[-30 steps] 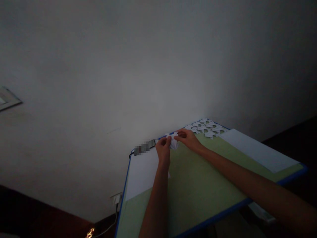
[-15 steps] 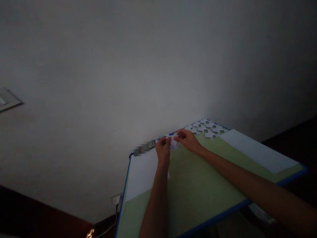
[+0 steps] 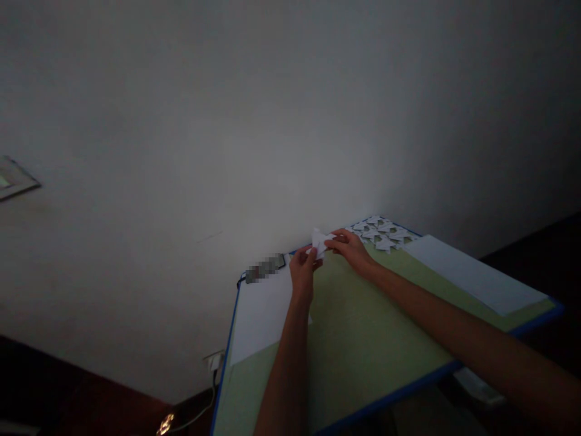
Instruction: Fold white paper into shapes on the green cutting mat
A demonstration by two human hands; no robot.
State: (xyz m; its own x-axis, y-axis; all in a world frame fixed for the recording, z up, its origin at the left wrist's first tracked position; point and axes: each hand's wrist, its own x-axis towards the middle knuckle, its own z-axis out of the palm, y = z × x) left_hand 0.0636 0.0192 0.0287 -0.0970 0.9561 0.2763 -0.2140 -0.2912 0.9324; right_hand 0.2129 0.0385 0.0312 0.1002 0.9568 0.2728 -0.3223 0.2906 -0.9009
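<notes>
Between my two hands, above the far side of the green table (image 3: 363, 327), is a small piece of folded white paper (image 3: 319, 241). My left hand (image 3: 303, 266) pinches its lower left part between thumb and fingers. At its right side, my right hand (image 3: 351, 249) grips an edge with thumb and fingertips. Pointed flaps stick up and out to the right from the paper; its lower part is partly hidden by my left fingers. Just behind my right hand lie several folded white paper shapes (image 3: 385, 233) in the table's far corner.
White paper sheets (image 3: 261, 315) lie at the table's left, and more white sheets (image 3: 476, 275) along its right. A phone-like device (image 3: 265, 267), partly blurred out, rests at the back edge by the wall (image 3: 290, 121). A plug with a cable (image 3: 214, 363) is at the wall, lower left.
The folded paper has been turned, so its pointed flaps now show upward and to the right. Both hands have shifted slightly, with the right fingers now on the paper's right side.
</notes>
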